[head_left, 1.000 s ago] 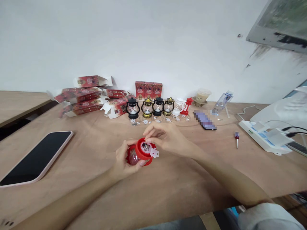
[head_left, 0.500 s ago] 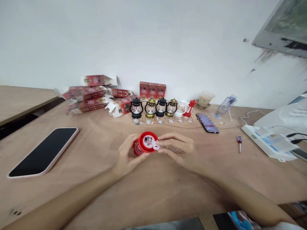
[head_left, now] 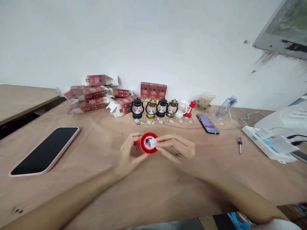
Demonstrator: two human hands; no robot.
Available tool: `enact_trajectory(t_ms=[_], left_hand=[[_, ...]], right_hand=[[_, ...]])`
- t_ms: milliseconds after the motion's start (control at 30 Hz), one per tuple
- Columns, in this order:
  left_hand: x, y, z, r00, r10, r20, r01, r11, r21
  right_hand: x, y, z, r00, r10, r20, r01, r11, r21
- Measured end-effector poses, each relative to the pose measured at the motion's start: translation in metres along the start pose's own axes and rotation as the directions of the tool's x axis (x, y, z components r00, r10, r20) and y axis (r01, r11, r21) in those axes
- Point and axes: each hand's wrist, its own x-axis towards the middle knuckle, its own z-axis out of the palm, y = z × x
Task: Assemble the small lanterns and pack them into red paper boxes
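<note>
A small red lantern [head_left: 142, 145] is tipped so its round base faces me. My left hand [head_left: 127, 154] is closed around its side. A white disc inside the base shows a small battery compartment [head_left: 148, 141] with metal parts. My right hand [head_left: 177, 147] pinches a little white battery cover [head_left: 154, 141] against the right part of the base. Its fingertips partly hide the cover, and I cannot tell whether the cover is seated. A thin bent wire [head_left: 172, 149] shows beneath the right hand.
Behind the hands stand several small lanterns [head_left: 151, 108] in a row, with small bagged parts [head_left: 150, 121] before them. Red boxes [head_left: 153, 91] stand at the wall; others [head_left: 93, 103] lie piled left. Phones [head_left: 45, 151] [head_left: 207, 124], a screwdriver [head_left: 240, 144] and a power strip [head_left: 266, 143] lie around.
The white cover has moved left and lies closer over the lantern's base. The base is turned a little more towards me. Both hands keep their holds.
</note>
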Motion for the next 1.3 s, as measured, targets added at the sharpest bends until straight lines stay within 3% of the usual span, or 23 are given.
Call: enact_trajectory(t_ms=[100, 267, 467, 567, 667, 833, 1000, 1300], left_hand=[[-0.001, 0.0, 0.0, 1.0, -0.002, 0.0, 0.002, 1.0, -0.006], [-0.002, -0.001, 0.002, 1.0, -0.006, -0.013, 0.006, 1.0, -0.018], [-0.001, 0.0, 0.002, 0.999, 0.029, -0.033, -0.029, 1.0, -0.01], [0.0, 0.0, 0.001, 0.998, 0.043, -0.036, -0.044, 0.999, -0.015], [-0.001, -0.001, 0.001, 0.998, 0.051, -0.036, -0.051, 0.999, -0.01], [-0.001, 0.001, 0.001, 0.997, 0.068, -0.036, -0.068, 0.998, 0.013], [0.001, 0.001, 0.001, 0.991, 0.121, -0.054, -0.118, 0.992, 0.054], [0.003, 0.003, 0.0, 0.99, 0.12, -0.079, -0.115, 0.991, 0.063]], right_hand=[[-0.001, -0.001, 0.006, 1.0, 0.022, -0.006, -0.022, 1.0, 0.008], [-0.002, 0.004, 0.013, 0.95, 0.312, -0.003, -0.295, 0.9, 0.321], [0.004, 0.009, 0.013, 0.935, 0.348, -0.067, -0.302, 0.882, 0.361], [0.006, 0.008, 0.009, 0.954, 0.291, -0.076, -0.269, 0.937, 0.223], [0.005, 0.007, 0.007, 0.992, 0.116, -0.043, -0.117, 0.992, -0.038], [-0.003, 0.011, 0.011, 0.993, -0.109, 0.038, 0.116, 0.935, -0.336], [-0.003, 0.013, 0.01, 0.976, -0.2, 0.088, 0.217, 0.928, -0.302], [-0.003, 0.007, 0.008, 0.988, -0.148, 0.031, 0.151, 0.965, -0.214]])
